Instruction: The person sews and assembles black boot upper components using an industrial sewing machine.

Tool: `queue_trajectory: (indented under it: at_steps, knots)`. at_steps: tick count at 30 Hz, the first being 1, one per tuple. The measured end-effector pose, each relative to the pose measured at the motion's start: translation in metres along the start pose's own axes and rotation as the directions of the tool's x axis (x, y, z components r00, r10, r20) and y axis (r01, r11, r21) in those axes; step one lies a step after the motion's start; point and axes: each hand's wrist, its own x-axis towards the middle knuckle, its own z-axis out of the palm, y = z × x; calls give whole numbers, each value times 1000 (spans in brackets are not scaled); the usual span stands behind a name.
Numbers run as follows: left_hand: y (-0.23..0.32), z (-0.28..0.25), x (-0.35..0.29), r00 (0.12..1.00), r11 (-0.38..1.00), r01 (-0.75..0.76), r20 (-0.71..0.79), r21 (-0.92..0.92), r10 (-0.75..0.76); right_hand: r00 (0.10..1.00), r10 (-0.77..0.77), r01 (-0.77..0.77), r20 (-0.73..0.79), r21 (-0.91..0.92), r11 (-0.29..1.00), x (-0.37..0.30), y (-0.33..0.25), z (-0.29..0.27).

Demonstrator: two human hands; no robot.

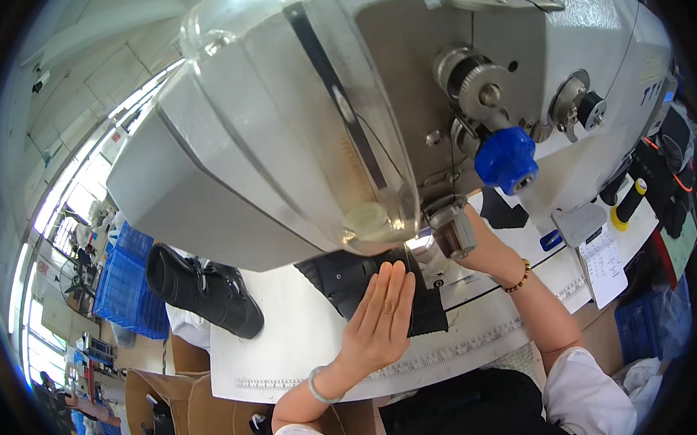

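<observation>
A large grey sewing machine [260, 151] fills the upper part of the head view, with a blue knob [506, 162] on its front. Beneath its head lies a flat black workpiece [332, 283] with a few small round spots on it; I cannot tell if it is leather or fabric. My left hand [381, 315] rests on the workpiece, fingers stretched out flat and side by side. On the other side of the needle area, my right hand [484, 250] reaches in behind the metal parts. Its fingers are hidden there.
A black ankle boot [204, 290] stands on the left of the white table [238, 370], near blue crates [129, 277]. Cardboard boxes [217, 414] sit below. On the right are a notepad [602, 269], a yellow-based black thread cone [629, 204] and a black cut piece [504, 209].
</observation>
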Motion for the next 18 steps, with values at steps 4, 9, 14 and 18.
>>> queue_trajectory:
  at_steps: [4, 9, 14, 18]
  knots:
    - [-4, 3, -3, 997, 997, -67, -40, 38, 68, 999, 52, -50, -9, 172, 984, 0, -3, 5]
    - [-10, 4, -3, 996, 996, -77, -46, 41, 79, 998, 57, -55, -13, 119, 991, 2, -8, 5]
    - [-16, 4, -2, 994, 996, -86, -65, -38, 83, 992, 125, -121, -25, 123, 985, -2, -10, 5]
    - [-24, 3, -7, 993, 994, -97, -80, -52, 92, 993, 113, -109, -28, 111, 988, -3, -8, 9]
